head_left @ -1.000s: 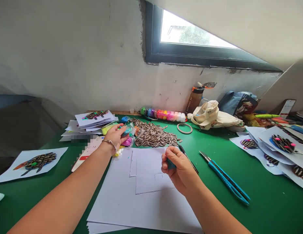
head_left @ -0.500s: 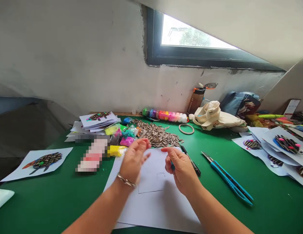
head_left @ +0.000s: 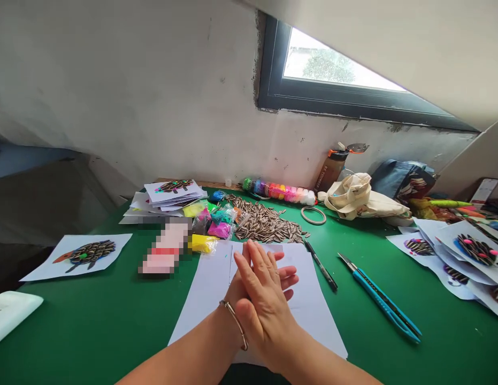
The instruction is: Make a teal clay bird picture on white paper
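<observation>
My left hand (head_left: 237, 286) and my right hand (head_left: 268, 307) are pressed palm to palm, fingers stretched out, the right one nearer to me. A small blue piece showed in the right hand a moment ago; the palms now hide whatever lies between them. A bracelet (head_left: 235, 323) circles the left wrist. Beneath the hands lie white paper sheets (head_left: 321, 321), with faint pencil lines partly covered. Beyond the paper spreads a pile of striped sunflower seeds (head_left: 265, 219). To its left sit bagged pieces of coloured clay, among them a yellow packet (head_left: 202, 244).
Right of the paper lie a black pen (head_left: 321, 264) and a blue-handled craft knife (head_left: 381, 299), blade exposed. Seed pictures (head_left: 477, 248) are heaped at right; another picture (head_left: 86, 254) lies left. A tape roll (head_left: 313, 215), bottle (head_left: 330, 170) and cloth bag (head_left: 357, 198) stand behind.
My hands, apart before with the right one's fingers curled round a small blue piece, have come together palm to palm. The view has shifted slightly left.
</observation>
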Demonstrator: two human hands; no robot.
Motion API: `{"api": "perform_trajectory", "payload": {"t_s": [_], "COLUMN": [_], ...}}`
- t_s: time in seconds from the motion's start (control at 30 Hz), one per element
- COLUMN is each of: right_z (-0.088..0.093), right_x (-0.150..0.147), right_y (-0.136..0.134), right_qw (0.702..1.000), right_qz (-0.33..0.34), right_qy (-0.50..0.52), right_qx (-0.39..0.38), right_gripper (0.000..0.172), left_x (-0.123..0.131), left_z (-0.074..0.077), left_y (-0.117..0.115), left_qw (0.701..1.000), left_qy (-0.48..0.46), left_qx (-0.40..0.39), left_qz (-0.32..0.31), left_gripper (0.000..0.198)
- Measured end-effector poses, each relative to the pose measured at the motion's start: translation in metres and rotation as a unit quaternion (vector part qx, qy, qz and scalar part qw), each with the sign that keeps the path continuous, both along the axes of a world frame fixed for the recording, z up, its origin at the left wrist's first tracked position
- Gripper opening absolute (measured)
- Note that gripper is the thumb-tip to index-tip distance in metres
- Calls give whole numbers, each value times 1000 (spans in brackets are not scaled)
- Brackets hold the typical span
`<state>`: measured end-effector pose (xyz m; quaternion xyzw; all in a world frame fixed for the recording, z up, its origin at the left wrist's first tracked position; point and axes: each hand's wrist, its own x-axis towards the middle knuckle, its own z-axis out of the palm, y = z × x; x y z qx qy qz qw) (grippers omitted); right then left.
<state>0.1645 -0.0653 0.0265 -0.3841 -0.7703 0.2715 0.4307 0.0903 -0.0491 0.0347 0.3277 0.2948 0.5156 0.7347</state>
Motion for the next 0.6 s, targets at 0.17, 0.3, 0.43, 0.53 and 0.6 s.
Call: {"api": "perform_trajectory", "payload": {"t_s": [0.17,0.3,0.43,0.53,0.6], "right_z": [9,6,7,4,1], "right_x": [3,0,-6,7,14], "right_y": [39,27,15,33,40], "right_qw": [984,975,986,967,944], "right_qz": [-131,-104,-25,-132,-203], "right_qy": [-87,-139,-133,-163,-194], "right_qx": [83,139,95,146,171], "right_gripper": [54,59,66,62,58], "left_x": [-6,-18,-14,-9,-12], "left_z": [18,11,0,3,6], "left_y": [12,21,16,14,16], "left_qw": [995,987,986,979,965], "left_qy": [-84,-104,-113,-162,-195], "left_qx": [-41,-86,-81,-53,-56], "left_qz": [-45,-89,-88,-109,-164], "left_gripper": [65,72,77,69,73]}}
